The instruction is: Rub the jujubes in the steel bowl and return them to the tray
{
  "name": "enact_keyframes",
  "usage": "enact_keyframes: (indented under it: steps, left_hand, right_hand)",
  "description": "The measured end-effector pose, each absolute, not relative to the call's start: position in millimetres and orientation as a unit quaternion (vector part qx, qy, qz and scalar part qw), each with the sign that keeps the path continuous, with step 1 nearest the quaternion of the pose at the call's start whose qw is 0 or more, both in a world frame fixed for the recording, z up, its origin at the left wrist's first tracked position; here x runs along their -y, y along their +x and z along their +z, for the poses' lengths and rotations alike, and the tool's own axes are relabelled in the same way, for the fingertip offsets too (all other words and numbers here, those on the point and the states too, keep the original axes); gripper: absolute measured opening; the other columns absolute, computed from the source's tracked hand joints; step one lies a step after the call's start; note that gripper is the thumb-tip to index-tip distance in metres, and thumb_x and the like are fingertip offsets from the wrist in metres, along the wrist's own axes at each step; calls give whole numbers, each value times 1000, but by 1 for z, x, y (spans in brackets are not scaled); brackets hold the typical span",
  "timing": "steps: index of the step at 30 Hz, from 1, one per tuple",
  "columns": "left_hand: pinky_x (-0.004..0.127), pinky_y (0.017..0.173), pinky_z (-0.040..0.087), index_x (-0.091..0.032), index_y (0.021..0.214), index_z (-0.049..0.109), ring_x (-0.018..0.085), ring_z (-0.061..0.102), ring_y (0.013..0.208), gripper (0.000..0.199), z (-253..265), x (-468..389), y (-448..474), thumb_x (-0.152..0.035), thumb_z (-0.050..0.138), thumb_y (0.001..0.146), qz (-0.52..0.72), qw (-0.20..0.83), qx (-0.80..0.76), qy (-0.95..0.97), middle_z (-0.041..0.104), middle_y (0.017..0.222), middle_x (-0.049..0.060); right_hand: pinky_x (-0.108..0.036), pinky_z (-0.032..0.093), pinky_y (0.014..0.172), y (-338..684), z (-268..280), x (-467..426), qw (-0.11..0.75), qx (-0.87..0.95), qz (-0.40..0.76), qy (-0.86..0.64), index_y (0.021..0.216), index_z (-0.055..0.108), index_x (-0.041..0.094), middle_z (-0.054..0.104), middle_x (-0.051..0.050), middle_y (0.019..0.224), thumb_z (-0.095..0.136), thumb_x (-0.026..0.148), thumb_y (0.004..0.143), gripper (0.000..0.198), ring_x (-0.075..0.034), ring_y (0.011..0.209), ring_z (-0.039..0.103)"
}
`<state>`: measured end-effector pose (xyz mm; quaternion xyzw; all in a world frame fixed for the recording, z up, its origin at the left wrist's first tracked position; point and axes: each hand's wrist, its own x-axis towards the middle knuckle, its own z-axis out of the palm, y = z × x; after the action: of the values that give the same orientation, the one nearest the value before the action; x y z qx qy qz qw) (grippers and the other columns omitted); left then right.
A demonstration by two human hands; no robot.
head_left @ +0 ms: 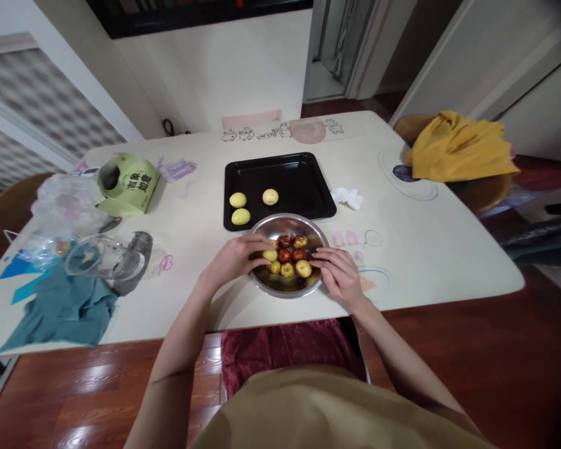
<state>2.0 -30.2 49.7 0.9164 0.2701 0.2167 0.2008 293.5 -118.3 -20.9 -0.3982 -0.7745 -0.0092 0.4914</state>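
A shiny metal bowl [287, 292] stands at the front edge of the table, holding several round fruits that look like jujubes, some yellow-green, others dark red-brown. My left hand [236, 257] reaches over the bowl's left rim, thumb and fingers closed around a yellow-green fruit [270, 255]. From the right, my right hand [340, 274] comes over the other rim with its fingers stretched out, the tips beside a dark red fruit [299, 254] and nothing visible between them. Behind the bowl, a black baking tray [287, 171] carries three yellow-green fruits [270, 197].
Right of the tray lies a crumpled white tissue [348, 197]. On the left are a green paper box [133, 187], a clear plastic bag [68, 202], a transparent jar [105, 257] lying down and a teal cloth [68, 305]. A yellow cloth [460, 146] covers a chair at right.
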Motion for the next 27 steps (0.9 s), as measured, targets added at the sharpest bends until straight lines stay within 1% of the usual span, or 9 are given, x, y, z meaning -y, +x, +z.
enact_keyframes:
  steps: [7,14,21,27]
  left_hand:
    - [37,93,65,-21,122,77,22,77,105,25,50,26,-3,-29,74,99,203,187,-252,928,79,118,8]
    - [39,95,63,-20,115,78,24,76,105,23,50,23,-3,-32,76,96,206,142,-246,937,81,111,9]
    - [39,95,63,-21,111,81,25,77,107,19,48,24,-2,-30,78,95,215,152,-259,929,82,108,9]
    - [40,97,63,-24,109,83,26,78,109,16,46,25,1,-28,78,95,216,137,-277,926,84,107,7]
  right_hand:
    - [-48,61,90,294,-23,118,495,771,1,-400,110,79,20,81,-11,108,56,13,101,25,-29,110,75]
    - [-48,61,91,295,-24,118,497,767,8,-405,110,80,22,82,-9,108,55,16,102,27,-28,110,75]
    - [-49,61,92,294,-24,118,499,767,10,-403,110,80,22,81,-10,108,55,16,102,27,-28,110,75]
    - [-50,62,92,294,-23,118,496,766,15,-408,110,81,23,82,-10,107,54,17,103,28,-29,109,75]
